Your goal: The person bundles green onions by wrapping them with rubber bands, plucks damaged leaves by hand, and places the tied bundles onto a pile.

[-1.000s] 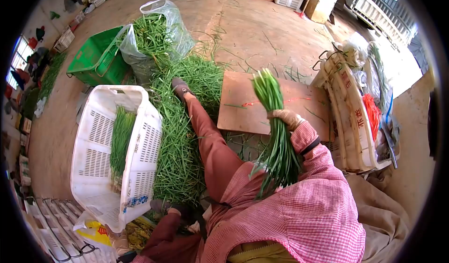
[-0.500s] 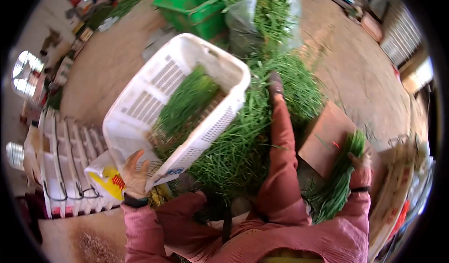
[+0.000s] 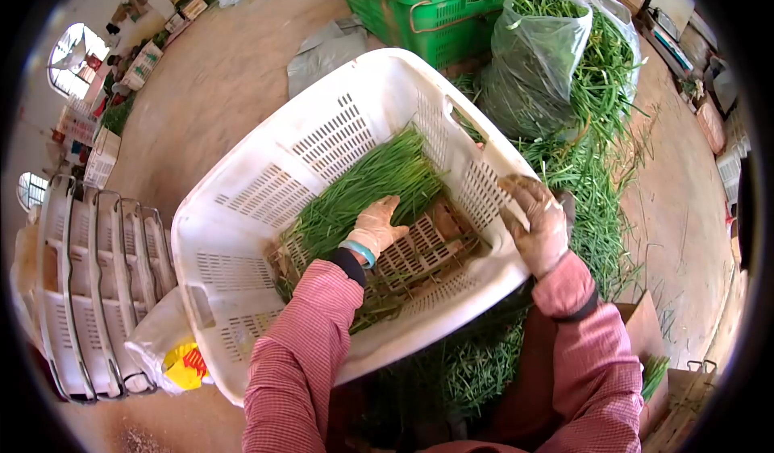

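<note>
Inside the large white plastic basket (image 3: pixel 266 143), a bundle of long, thin green leafy stalks (image 3: pixel 367 183) lies along the far side. My left hand (image 3: pixel 377 226), gloved, reaches into the basket beside the bundle's near edge. Its fingers are spread and hold nothing; whether they touch the stalks I cannot tell. My right hand (image 3: pixel 534 226), also gloved, grips the basket's right rim, its fingers over the inner wall. The basket sits tilted in front of me. Loose stalks and bits of leaf litter the slatted basket floor.
Beyond the basket stand a green crate (image 3: pixel 435 26) and a clear plastic bag (image 3: pixel 536 66) stuffed with greens. More loose greens (image 3: pixel 592 227) are heaped at the right. Stacked white baskets (image 3: pixel 97 292) stand left, beside a white-and-yellow sack (image 3: pixel 184 364). A brown board (image 3: pixel 641 324) is at lower right.
My right hand has left the bundle at the right and now grips the basket's rim. My left hand has moved from the basket's near-left corner into it. The basket appears closer.
</note>
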